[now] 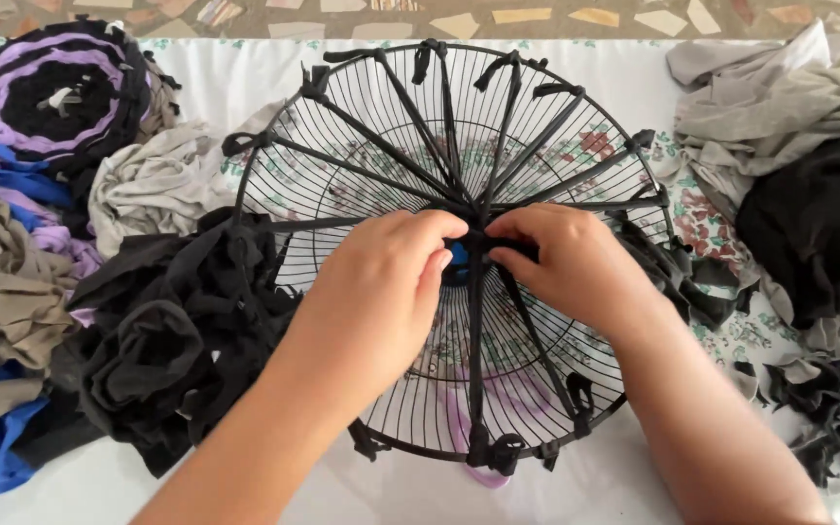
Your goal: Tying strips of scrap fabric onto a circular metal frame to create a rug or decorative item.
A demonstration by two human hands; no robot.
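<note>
Both hands are meeting at the hub of a round black wire fan guard (362,146) that is lying flat on a white floral cloth (245,73). The left hand (381,282) is pinching with fingers curled narrow over the centre, where a spot of blue (456,261) is showing; the right hand (566,262) is gripping a black fabric strip (475,331) that is running from the hub down to the near rim. More black strips are already radiating like spokes from hub to rim, each knotted at the edge. Exactly what the left fingertips are clamping is hidden under the knuckles. Risks as I judge them: the strips are all crossing at one crowded point, so pulling on the held one is likely disturbing its neighbours and slackening their tension; if either pinch is easing off, the strip is probably springing loose from the hub. The guard is only resting on the cloth, so a sideways tug may be sliding or tipping it. A heap of black fabric scraps (167,350) is lying against the guard's left rim and could be snagging in the wires. A purple-and-black coiled mat (51,87) is sitting far left, grey fabric (760,97) far right, both well apart from the hands.
</note>
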